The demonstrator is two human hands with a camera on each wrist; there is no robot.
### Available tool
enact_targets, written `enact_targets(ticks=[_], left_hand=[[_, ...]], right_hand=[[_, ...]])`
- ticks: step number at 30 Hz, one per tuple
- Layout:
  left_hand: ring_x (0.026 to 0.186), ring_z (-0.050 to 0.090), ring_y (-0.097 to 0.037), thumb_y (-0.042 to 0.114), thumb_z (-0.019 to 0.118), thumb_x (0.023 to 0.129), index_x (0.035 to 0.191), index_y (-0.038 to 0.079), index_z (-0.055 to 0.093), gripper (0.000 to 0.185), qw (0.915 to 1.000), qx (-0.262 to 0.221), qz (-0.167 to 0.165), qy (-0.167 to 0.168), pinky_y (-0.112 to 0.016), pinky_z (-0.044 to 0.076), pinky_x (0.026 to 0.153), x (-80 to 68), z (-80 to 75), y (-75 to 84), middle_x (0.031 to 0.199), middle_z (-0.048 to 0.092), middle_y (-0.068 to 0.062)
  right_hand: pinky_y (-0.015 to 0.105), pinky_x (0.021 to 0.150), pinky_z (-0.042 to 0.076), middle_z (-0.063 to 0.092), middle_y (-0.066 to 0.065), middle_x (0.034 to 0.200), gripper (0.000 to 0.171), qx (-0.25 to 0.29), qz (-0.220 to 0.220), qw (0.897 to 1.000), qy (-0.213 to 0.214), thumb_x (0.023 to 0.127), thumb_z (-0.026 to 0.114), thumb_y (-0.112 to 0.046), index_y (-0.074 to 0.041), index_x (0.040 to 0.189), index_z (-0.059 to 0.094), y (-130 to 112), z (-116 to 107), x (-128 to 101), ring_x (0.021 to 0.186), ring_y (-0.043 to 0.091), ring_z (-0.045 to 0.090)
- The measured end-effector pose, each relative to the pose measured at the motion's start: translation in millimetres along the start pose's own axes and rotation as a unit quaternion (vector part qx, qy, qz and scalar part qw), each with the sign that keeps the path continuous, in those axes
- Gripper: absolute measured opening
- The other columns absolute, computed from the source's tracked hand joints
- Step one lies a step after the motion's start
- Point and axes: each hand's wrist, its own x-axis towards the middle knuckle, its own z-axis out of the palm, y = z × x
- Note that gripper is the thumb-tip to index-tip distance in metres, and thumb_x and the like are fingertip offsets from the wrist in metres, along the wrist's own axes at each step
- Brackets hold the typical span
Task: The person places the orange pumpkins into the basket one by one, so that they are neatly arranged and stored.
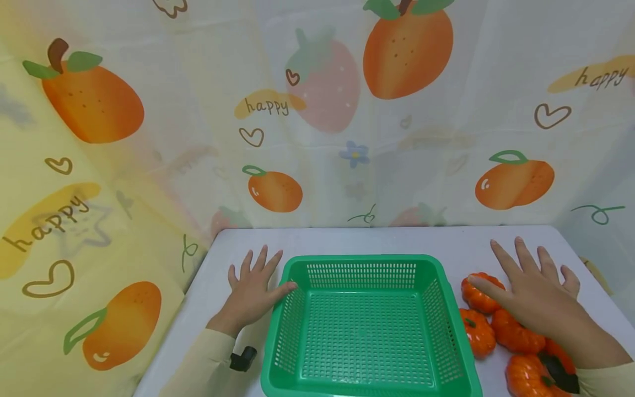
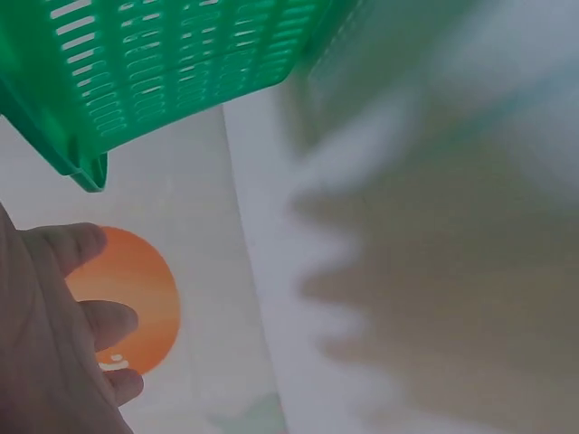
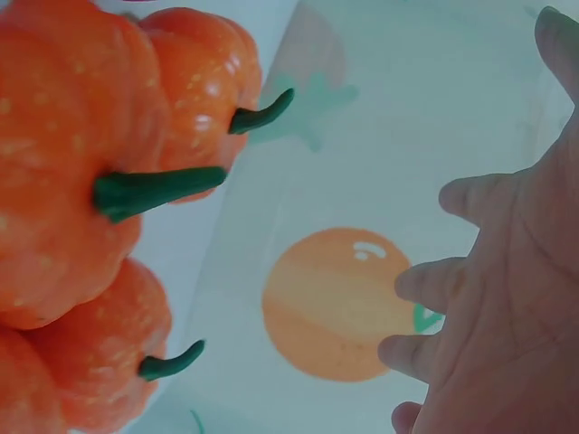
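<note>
A green plastic basket [image 1: 367, 275] with perforated walls stands on the white table, nothing inside it. My left hand [image 1: 255, 292] spreads its fingers beside the basket's left wall, the thumb overlapping the rim in the head view. In the left wrist view the same hand [image 2: 63, 316] shows below the basket's side [image 2: 181, 72]. On the right, my right hand [image 1: 538, 292] is spread over several small orange pumpkins [image 1: 478, 333]. The right wrist view shows its palm and straight fingers [image 3: 479, 194] apart from the glossy pumpkins [image 3: 63, 154] with green stems.
The white table [image 1: 387, 241] ends at the back against a cloth [image 1: 327, 165] printed with fruit, hearts and words. More of this cloth hangs along the left side. A dark wrist strap piece [image 1: 243, 358] sits by the left sleeve [image 1: 203, 364].
</note>
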Motion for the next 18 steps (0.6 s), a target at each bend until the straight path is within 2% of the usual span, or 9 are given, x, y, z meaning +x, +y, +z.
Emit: enact_targets(ticks=[5,9,12,18], left_hand=[[0.16,0.008,-0.053,0.072,0.062,0.1,0.171,0.019,0.038,0.092,0.9985,-0.047,-0.027,0.001,-0.083,-0.005,0.114,-3.4,6.2,-2.1,0.178,0.02,-0.019],[0.161,0.007,-0.05,0.067,0.06,0.104,0.172,0.02,0.036,0.086,0.9933,-0.107,-0.043,0.007,-0.081,-0.007,0.115,-4.2,12.9,-3.9,0.178,0.02,-0.017],[0.16,0.01,-0.049,0.061,0.058,0.107,0.172,0.018,0.036,0.08,0.9847,-0.166,-0.049,0.016,-0.08,-0.006,0.115,-5.9,17.8,-4.7,0.177,0.023,-0.017],[0.156,0.024,-0.053,0.053,0.051,0.113,0.169,0.015,0.042,0.068,0.9622,-0.262,-0.069,0.031,-0.085,0.007,0.114,-12.2,29.7,-7.7,0.172,0.036,-0.02]], right_hand=[[0.091,0.101,-0.005,-0.006,0.042,0.169,0.107,0.008,0.019,1.0,0.006,0.104,0.047,-0.077,-0.005,0.173,0.007,9.6,2.5,-7.2,0.145,0.075,-0.007],[0.091,0.101,-0.005,-0.008,0.044,0.167,0.103,0.021,0.025,0.999,0.005,0.107,0.045,-0.073,-0.003,0.172,0.004,15.7,0.5,-12.0,0.142,0.078,-0.005],[0.091,0.099,-0.003,-0.008,0.044,0.166,0.101,0.039,0.029,0.999,0.002,0.109,0.044,-0.069,-0.001,0.171,0.004,19.6,-1.1,-15.2,0.14,0.08,-0.003],[0.093,0.096,0.002,-0.006,0.049,0.162,0.1,0.07,0.068,0.995,0.013,0.111,0.042,-0.066,0.009,0.166,0.007,31.2,1.2,-21.3,0.139,0.079,0.001]])
